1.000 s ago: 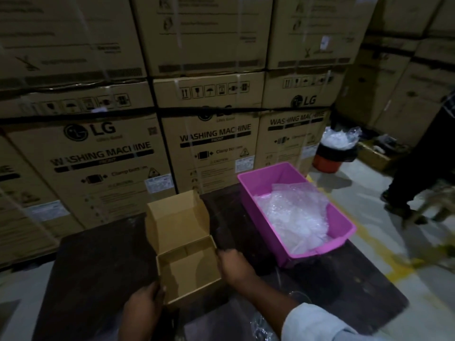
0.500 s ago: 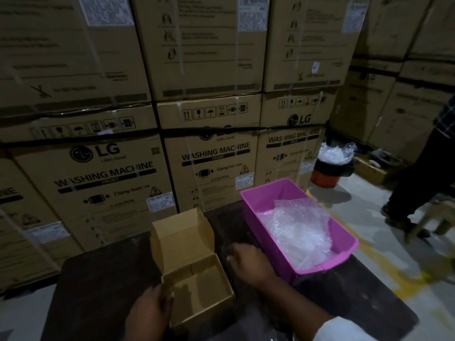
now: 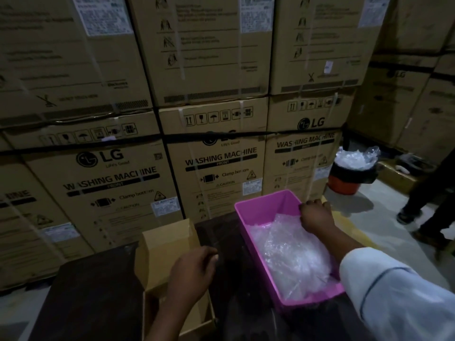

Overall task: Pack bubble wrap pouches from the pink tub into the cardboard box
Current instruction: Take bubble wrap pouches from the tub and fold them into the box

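A small open cardboard box stands on the dark table, its lid flap raised at the back. To its right is the pink tub, holding a heap of clear bubble wrap pouches. My left hand hovers over the box's right side with fingers loosely curled and nothing in it. My right hand is at the tub's far right corner, knuckles up, fingers curled onto the far edge of the bubble wrap pile. The box's inside is mostly hidden by my left arm.
The dark table backs onto a wall of stacked washing machine cartons. On the floor to the right stand an orange bucket filled with plastic wrap and another person's legs.
My right hand left the box's side and reached into the tub's far corner. My left hand lifted off the box's front edge to hover over it. The view tilted up.
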Motion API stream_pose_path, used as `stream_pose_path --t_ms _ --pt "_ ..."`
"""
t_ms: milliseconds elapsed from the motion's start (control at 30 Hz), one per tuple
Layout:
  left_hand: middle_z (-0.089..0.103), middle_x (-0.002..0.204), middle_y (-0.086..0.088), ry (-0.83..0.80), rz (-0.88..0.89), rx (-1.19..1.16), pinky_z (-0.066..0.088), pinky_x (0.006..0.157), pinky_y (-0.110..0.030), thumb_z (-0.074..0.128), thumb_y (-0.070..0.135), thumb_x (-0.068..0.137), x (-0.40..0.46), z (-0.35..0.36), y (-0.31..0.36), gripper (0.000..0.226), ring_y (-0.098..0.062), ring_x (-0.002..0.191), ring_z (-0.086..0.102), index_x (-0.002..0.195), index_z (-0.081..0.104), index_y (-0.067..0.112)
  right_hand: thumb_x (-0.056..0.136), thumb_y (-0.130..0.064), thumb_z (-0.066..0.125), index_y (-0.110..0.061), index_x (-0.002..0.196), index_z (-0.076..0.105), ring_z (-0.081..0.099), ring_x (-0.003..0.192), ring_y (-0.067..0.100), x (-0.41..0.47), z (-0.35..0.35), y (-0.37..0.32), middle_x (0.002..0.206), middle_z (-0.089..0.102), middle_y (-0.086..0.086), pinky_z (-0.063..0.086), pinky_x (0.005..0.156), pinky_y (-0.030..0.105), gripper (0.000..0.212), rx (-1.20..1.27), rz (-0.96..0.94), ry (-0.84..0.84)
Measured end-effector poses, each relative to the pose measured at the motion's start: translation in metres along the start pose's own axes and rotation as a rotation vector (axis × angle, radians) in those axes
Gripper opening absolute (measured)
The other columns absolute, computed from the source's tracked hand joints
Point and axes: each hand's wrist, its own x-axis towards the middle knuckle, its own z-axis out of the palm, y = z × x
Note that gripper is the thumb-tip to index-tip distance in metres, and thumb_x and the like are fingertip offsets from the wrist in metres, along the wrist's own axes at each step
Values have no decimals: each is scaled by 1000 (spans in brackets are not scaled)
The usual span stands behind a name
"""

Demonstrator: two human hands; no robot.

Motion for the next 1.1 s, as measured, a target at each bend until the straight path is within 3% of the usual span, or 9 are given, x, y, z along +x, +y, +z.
stream_pose_path --t_ms 167,400,600,733,767,833,933,1033,1100 --pt "67 91 15 -62 89 -75 51 68 -25 56 39 89 23 20 38 20 -1 79 60 102 69 31 85 -40 59 -24 110 60 50 113 29 -2 4 -2 113 62 4 37 92 40 30 89 -102 29" --pt "65 101 15 -166 110 -190 49 75 -19 65 35 87 75 56 93 26 2 84 57 112 65 28 86 -24 53 -18 97 66 65 90 27 -15 7 6 96 68 7 50 68 31 17 375 -123 34" --pt "41 147 -4 -363 61 -86 44 103 -39 74 35 79 115 97 113 87 -24 128 46 150 25 24 90 -27 56 -24 104 67 63 90 22 -17 -10 20 102 68 0 52 71 33 18 546 -235 -4" --pt "38 149 -10 -417 -140 -295 42 102 -35 82 37 72 134 115 106 119 -31 132 43 153 -4 26 89 -27 60 -21 104 68 62 95 17 -25 -25 36 105 68 -2 50 77 31 18 646 -341 28" --pt "39 148 -11 -444 -165 -306 41 97 -29 80 34 74 136 117 106 117 -32 131 43 154 -5 22 89 -26 62 -20 104 69 62 94 16 -28 -27 40 105 69 -2 49 78 31 18 690 -358 35" --pt "49 140 -11 -448 -181 -337 41 91 -27 79 31 77 138 120 104 97 -30 127 48 152 20 15 89 -24 64 -18 102 69 61 93 13 -32 -31 47 101 68 -2 49 79 28 15 793 -361 39" --pt "68 109 -6 -410 -185 -513 50 86 -30 75 23 81 136 122 103 38 -27 107 63 115 63 12 89 -21 67 -15 103 69 58 93 5 -35 -36 56 99 64 -7 42 78 16 15 956 -285 29" --pt "69 86 -1 -380 -201 -666 52 73 -22 69 19 87 133 115 108 6 -19 86 66 91 66 15 87 -22 70 -14 105 68 59 96 9 -32 -35 64 101 66 -4 42 80 21 20 1043 -219 58" --pt "65 77 1 -373 -208 -755 51 67 -19 67 18 88 133 107 111 7 -13 74 62 84 63 15 85 -24 71 -16 106 67 60 96 10 -27 -34 66 102 67 -4 43 80 23 23 1101 -169 75"
